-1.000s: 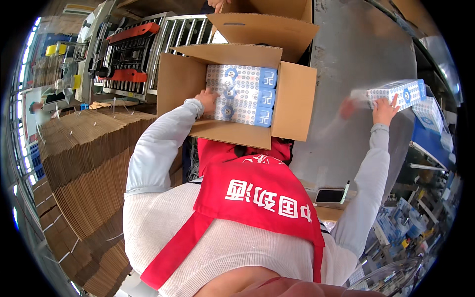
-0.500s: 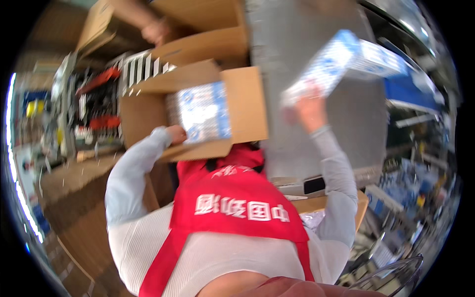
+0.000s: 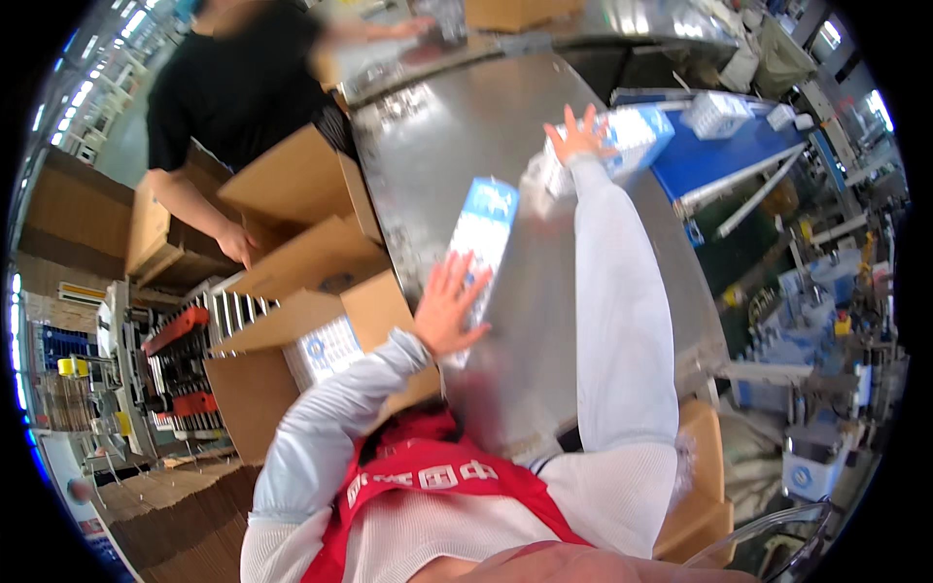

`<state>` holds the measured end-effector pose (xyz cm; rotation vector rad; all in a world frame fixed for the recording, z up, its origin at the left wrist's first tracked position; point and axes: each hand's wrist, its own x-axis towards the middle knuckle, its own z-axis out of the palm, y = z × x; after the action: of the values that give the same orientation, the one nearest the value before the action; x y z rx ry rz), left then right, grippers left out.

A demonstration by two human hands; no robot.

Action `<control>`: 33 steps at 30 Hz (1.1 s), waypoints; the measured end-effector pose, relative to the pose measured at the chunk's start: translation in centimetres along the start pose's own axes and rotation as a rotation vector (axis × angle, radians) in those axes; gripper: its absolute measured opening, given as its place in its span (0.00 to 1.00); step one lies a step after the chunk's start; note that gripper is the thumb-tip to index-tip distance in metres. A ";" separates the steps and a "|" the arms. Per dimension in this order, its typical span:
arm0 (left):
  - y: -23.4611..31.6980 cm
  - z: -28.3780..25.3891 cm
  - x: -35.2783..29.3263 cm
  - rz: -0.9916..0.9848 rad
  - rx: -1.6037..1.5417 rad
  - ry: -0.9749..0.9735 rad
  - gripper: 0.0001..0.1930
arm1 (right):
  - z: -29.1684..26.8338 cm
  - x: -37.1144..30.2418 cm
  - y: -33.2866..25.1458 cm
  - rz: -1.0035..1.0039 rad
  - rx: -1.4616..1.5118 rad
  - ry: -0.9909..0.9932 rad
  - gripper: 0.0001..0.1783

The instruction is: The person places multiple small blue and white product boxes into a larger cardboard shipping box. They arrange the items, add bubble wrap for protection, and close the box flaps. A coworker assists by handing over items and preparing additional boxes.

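On the metal table, my left hand (image 3: pixel 453 303) lies with spread fingers on a long white-and-blue patterned pack (image 3: pixel 485 225). My right hand (image 3: pixel 581 136) reaches far out, fingers apart, onto another white-and-blue pack (image 3: pixel 634 139) at the table's far right edge, next to the blue conveyor. To the left of my left arm stands an open cardboard box (image 3: pixel 255 389). Inside it a white-and-blue pack (image 3: pixel 328 350) shows between the flaps. My left forearm crosses the box's near right corner and hides part of it.
A blue conveyor belt (image 3: pixel 724 155) carries a further white pack (image 3: pixel 717 115). At the far left a co-worker in a black shirt (image 3: pixel 243 92) has one hand by another open carton (image 3: pixel 292 180). A roller track (image 3: pixel 185 394) lies left of my box. Stacked cardboard (image 3: pixel 185 520) stands nearer me.
My left hand has left the box and rests on a pack on the table. My right hand has let go of its pack and reached farther out to another. The view has swung right.
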<state>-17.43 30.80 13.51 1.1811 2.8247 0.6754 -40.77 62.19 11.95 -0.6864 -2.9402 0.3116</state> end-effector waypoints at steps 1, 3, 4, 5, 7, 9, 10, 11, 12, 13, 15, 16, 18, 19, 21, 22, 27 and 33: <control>-0.7 1.0 -0.2 -0.009 0.053 -0.038 0.42 | -0.1 0.8 0.3 -0.004 0.030 -0.059 0.42; 0.5 0.3 1.2 -0.009 0.088 -0.078 0.41 | 1.5 2.9 4.9 0.036 0.142 -0.089 0.43; 0.5 0.2 0.4 -0.063 0.114 -0.070 0.41 | 0.9 1.6 2.5 0.035 0.178 -0.132 0.40; 0.9 0.0 0.8 -0.066 0.101 -0.066 0.40 | 1.1 1.6 2.9 0.029 0.156 -0.071 0.37; 1.0 0.2 0.9 -0.093 0.116 -0.044 0.40 | 0.9 0.4 3.0 -0.035 0.139 -0.012 0.34; 1.4 0.4 1.2 -0.117 0.124 -0.035 0.40 | 0.4 -2.2 3.9 -0.173 0.133 0.045 0.35; 1.5 0.4 1.4 -0.130 0.127 -0.036 0.40 | 0.4 -3.9 4.1 -0.250 0.137 0.071 0.35; 1.4 0.6 1.7 -0.142 0.136 -0.009 0.40 | 0.4 -5.9 4.4 -0.317 0.135 0.093 0.34; 1.3 1.0 1.9 -0.164 0.139 0.010 0.40 | -0.1 -8.3 4.3 -0.403 0.139 0.075 0.33; 1.5 1.4 1.5 -0.195 0.136 0.013 0.40 | -0.3 -11.4 3.8 -0.487 0.147 0.037 0.32; 2.1 1.4 1.3 -0.270 0.176 0.086 0.38 | 0.0 -19.3 3.0 -0.658 0.276 0.019 0.28; 2.2 1.6 1.4 -0.288 0.149 0.117 0.36 | 0.2 -23.5 2.8 -0.709 0.260 -0.002 0.25; 1.6 2.6 1.0 -0.308 0.147 0.151 0.34 | -0.5 -30.1 2.2 -0.750 0.348 -0.045 0.24; 1.1 2.9 1.1 -0.301 0.174 0.158 0.33 | -1.2 -31.7 2.0 -0.734 0.449 -0.056 0.26; 1.5 3.2 0.8 -0.325 0.194 0.140 0.33 | -1.0 -31.5 2.1 -0.691 0.441 -0.076 0.30; 1.8 2.9 0.9 -0.328 0.210 0.126 0.33 | -0.6 -30.4 1.9 -0.687 0.447 -0.075 0.29; 1.9 2.7 1.3 -0.316 0.222 0.120 0.33 | 3.4 -17.0 -0.7 -0.663 0.184 0.192 0.31; 1.8 2.3 1.8 -0.309 0.161 0.129 0.35 | 0.0 4.9 1.1 -0.090 -0.107 0.187 0.34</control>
<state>-17.15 34.02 12.41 0.7085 3.1223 0.5304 -44.65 65.39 12.02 -0.5600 -2.8138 0.0769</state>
